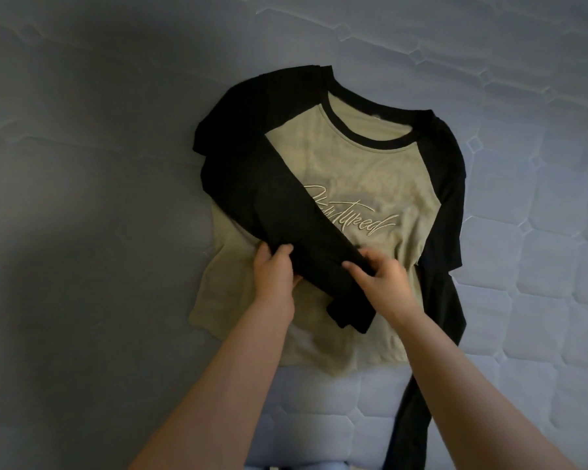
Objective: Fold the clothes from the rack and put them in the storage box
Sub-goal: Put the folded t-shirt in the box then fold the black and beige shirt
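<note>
- Left hand (275, 271) and right hand (379, 278) both pinching black sleeve (286, 198), laid across shirt (353, 171) on mattress (82, 164)
- Other sleeve (431, 300) unfolded; body unfolded; boxing probably left; no box visible

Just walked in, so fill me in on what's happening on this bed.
A person is folding a shirt, olive with black sleeves, laid face up on the mattress. Both hands grip one sleeve, which lies folded diagonally across the chest: the left hand holds its near edge and the right hand holds it nearer the cuff. The other sleeve trails off the bottom edge, not yet folded. No storage box is in view.
</note>
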Motion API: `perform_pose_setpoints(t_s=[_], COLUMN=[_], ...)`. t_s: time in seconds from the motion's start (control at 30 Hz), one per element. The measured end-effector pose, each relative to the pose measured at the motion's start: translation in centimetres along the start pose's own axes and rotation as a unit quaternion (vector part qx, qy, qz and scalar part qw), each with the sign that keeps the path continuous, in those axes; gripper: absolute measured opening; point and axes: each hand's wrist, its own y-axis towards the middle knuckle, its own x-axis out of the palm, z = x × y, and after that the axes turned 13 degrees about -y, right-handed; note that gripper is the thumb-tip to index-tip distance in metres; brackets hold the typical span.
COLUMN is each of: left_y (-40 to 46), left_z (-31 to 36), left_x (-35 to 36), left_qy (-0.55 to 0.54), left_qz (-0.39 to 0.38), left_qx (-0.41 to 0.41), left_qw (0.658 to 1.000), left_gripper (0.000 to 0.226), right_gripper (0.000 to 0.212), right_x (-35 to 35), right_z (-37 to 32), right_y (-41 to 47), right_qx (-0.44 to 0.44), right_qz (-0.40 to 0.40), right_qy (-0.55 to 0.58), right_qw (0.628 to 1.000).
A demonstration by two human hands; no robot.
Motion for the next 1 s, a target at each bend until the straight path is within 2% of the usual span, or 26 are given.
perform_pose_setpoints(t_s=[0.1, 0.2, 0.27, 0.33, 0.43, 0.53, 0.6, 0.7, 0.77, 0.83, 0.9, 1.0], left_y=[0.3, 0.6, 1.0, 1.1, 0.7, 0.4, 0.3, 0.9, 1.3, 1.8, 2.3, 2.3], left_z=[0.1, 1.1, 1.4, 1.5, 1.4, 2.1, 3.0, 4.9, 6.2, 7.2, 8.3, 9.2], left_x=[-0.3, -0.5, -0.7, -0.9, -1.0, -0.5, 0.0, 0.5, 1.0, 1.5, 1.8, 2.3], left_qy=[-0.066, -0.103, -0.115, -0.134, -0.121, -0.091, -0.097, -0.127, -0.15, -0.19, -0.211, -0.23], left_qz=[-0.002, -0.001, -0.015, -0.045, -0.055, -0.058, -0.071, -0.089, -0.09, -0.072, -0.074, -0.147], left_qx=[-0.027, -0.071, -0.059, -0.041, -0.015, 0.003, 0.006, -0.003, -0.004, 0.002, 0.005, -0.076], left_qw=[0.997, 0.992, 0.991, 0.989, 0.991, 0.994, 0.993, 0.988, 0.985, 0.979, 0.975, 0.959], left_gripper=[0.041, 0.044, 0.039, 0.034, 0.043, 0.047, 0.051, 0.073, 0.074, 0.067, 0.063, 0.072], right_gripper=[0.016, 0.013, 0.01, 0.019, 0.034, 0.04, 0.035, 0.024, 0.022, 0.023, 0.024, 0.043], right_x=[-0.4, -1.1, -1.7, -1.9, -2.2, -2.5, -2.4, -2.3, -2.3, -2.1, -1.5, -1.4], right_z=[1.0, 1.4, 2.3, 4.1, 5.9, 5.7, 4.6, 1.4, -2.1, -6.5, -11.4, -18.1], right_y=[-1.4, -2.8, -3.2, -3.0, -2.6, -2.2, -1.9, -1.3, 0.0, 2.2, 4.9, 8.7], right_qx=[0.021, 0.024, 0.018, 0.005, 0.017, 0.062, 0.057, 0.011, -0.025, -0.093, -0.161, -0.153], right_qz=[-0.045, -0.092, -0.132, -0.152, -0.135, -0.126, -0.081, 0.072, 0.132, 0.145, 0.147, 0.123], right_qy=[0.0, 0.129, 0.137, -0.013, -0.245, -0.326, -0.334, -0.27, -0.155, -0.049, 0.002, 0.073], right_qw=[0.999, 0.987, 0.982, 0.988, 0.96, 0.935, 0.937, 0.96, 0.979, 0.984, 0.976, 0.978])
